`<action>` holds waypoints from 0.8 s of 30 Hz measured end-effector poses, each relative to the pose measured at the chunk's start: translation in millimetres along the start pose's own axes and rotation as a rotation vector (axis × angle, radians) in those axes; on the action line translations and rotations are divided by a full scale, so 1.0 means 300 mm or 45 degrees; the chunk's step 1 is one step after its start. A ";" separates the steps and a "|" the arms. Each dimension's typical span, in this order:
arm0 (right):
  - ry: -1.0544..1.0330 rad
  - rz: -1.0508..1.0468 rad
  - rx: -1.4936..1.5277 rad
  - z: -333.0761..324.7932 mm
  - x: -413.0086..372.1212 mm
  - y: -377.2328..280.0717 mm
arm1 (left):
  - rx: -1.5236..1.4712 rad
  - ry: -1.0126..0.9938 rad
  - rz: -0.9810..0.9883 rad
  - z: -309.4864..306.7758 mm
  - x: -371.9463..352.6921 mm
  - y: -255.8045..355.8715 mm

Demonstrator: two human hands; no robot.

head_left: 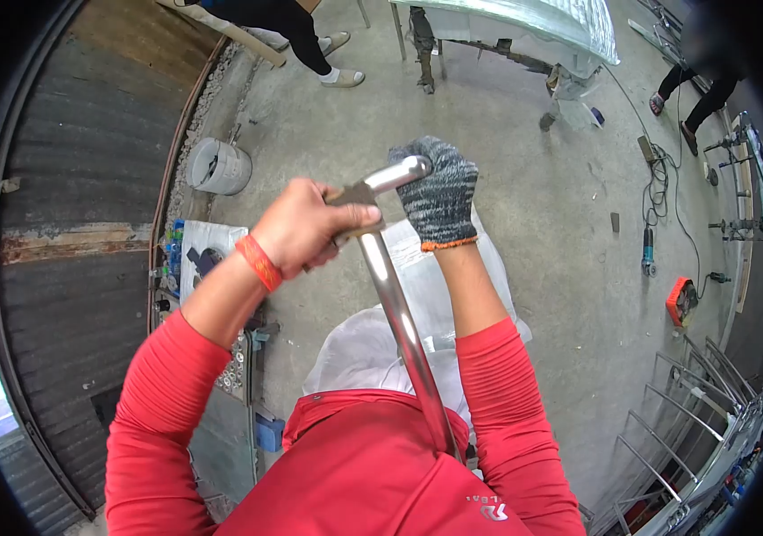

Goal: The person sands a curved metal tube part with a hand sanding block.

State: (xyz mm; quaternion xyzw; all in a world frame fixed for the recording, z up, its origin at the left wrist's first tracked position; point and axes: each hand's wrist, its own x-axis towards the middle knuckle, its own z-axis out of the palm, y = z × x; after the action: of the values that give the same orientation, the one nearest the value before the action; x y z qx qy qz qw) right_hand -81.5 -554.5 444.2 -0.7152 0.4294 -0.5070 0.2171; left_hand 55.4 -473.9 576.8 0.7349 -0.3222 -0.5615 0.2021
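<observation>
A shiny bent metal tube (397,313) runs up from my lap and turns toward the right at its top. My bare left hand (303,223), with an orange band at the wrist, is closed on a brownish pad (352,196) pressed against the tube near the bend. My right hand (438,192) wears a grey knitted glove with an orange cuff. Its fingers are wrapped round the bent end of the tube. White cloth (355,353) covers my legs below the hands.
A white bucket (231,170) stands at the left. Two people's legs (310,45) (712,103) show at the upper left and upper right. A wrapped table (524,22) is ahead. An angle grinder (649,250), cable, orange object (681,301) and metal frames (667,429) lie right.
</observation>
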 end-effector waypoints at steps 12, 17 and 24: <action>0.030 0.021 0.058 0.019 -0.012 -0.026 | 1.347 -0.259 0.707 -0.021 0.176 0.270; -0.030 0.049 0.115 0.016 -0.019 0.003 | 1.379 -0.258 0.719 -0.003 0.170 0.278; -0.005 -0.049 0.079 0.010 -0.008 0.003 | 0.995 -0.140 0.487 -0.066 0.101 0.117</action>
State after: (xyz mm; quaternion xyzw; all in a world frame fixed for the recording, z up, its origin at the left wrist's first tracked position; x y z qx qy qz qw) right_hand -79.6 -553.2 441.1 -0.7171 0.3991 -0.5229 0.2303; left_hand 70.4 -521.4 584.6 0.6523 -0.6510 -0.3880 -0.0083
